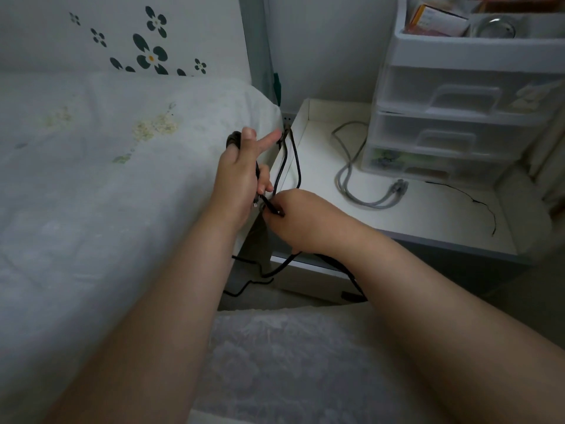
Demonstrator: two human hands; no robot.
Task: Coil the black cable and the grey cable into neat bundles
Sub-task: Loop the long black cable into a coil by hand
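Between both hands [263, 191] hangs black cable [296, 162].

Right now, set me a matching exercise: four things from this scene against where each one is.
Things:
1. black cable
2. grey cable
3. drawer unit
4. thin black wire

Places:
A. stands at the back right of the white table
B. lies loose on the table in front of the drawers
C. held in both hands
D. lies on the table, left of the drawers, untouched

Pairs: 1-C, 2-D, 3-A, 4-B

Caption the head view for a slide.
Both hands wind the black cable beside the bed; grey cable waits uncoiled.
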